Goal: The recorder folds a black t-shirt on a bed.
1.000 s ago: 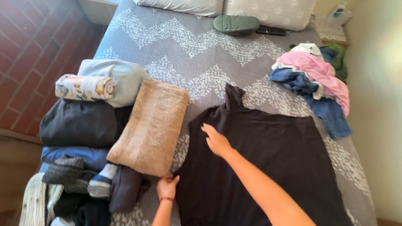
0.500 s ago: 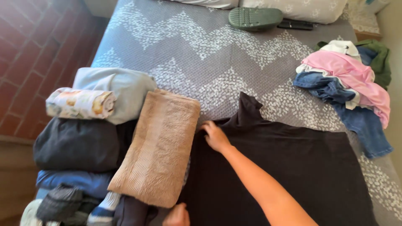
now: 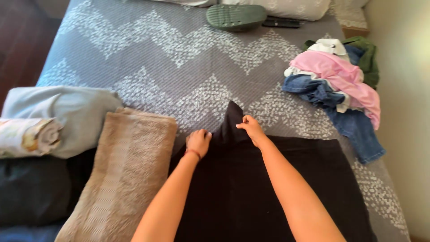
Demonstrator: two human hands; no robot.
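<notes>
A black garment [image 3: 251, 192] lies spread flat on the grey zigzag bedspread [image 3: 179, 58], its narrow neck pointing up the bed. My left hand [image 3: 198, 141] grips the fabric at the left side of the neck, fingers curled. My right hand [image 3: 252, 128] pinches the fabric at the right side of the neck. Both forearms reach across the garment from the near edge.
A folded tan towel [image 3: 123, 175] lies left of the garment, beside a light blue folded cloth [image 3: 67, 110], a rolled printed cloth [image 3: 29, 136] and a dark folded one [image 3: 31, 188]. Unfolded clothes [image 3: 340, 85] are heaped at right. A green sandal [image 3: 235, 16] and a remote lie near the pillows.
My left hand came up from the garment's lower left edge to its neck. My right hand shifted right to the neck's other side. The view moved to the right.
</notes>
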